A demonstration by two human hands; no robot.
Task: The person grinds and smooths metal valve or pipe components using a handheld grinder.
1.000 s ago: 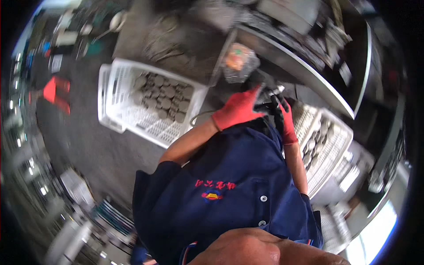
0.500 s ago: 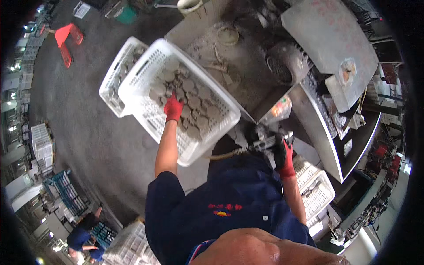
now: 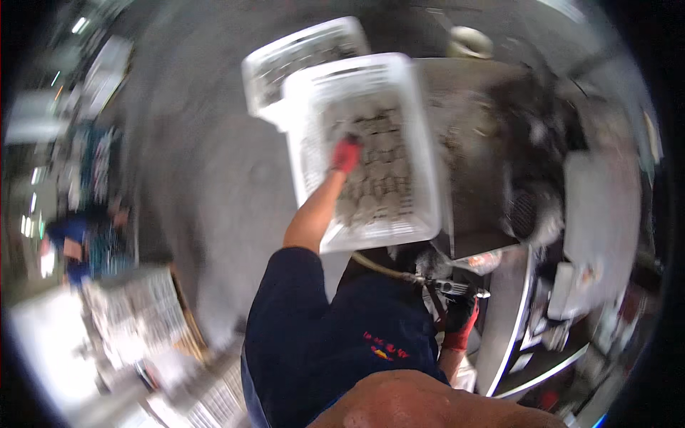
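My left hand (image 3: 346, 153), in a red glove with dark fingertips, reaches into a white plastic crate (image 3: 428, 207). It is over or against the grey, rounded flat parts (image 3: 378, 167) lying there in rows. Motion blur hides its fingers, so I cannot tell whether it grips one. Low at my right side, my right hand (image 3: 462, 324), in a red and black glove, is closed around a silver pneumatic hand tool (image 3: 453, 287) with a light tip. A yellowish hose (image 3: 382, 267) runs from the tool toward the left.
A second white crate (image 3: 303, 60) with grey parts sits behind the first. Right of it stands a dusty metal work surface (image 3: 485, 214) with a grey panel (image 3: 603, 221) beyond. At the far left, a person (image 3: 75, 239) works near stacked pale crates (image 3: 139, 307). A pale bucket (image 3: 471, 43) stands at the back.
The whole view has swung leftward, so the crates and bench appear turned and shifted right. My left hand stays in the crate; my right hand still holds the tool.
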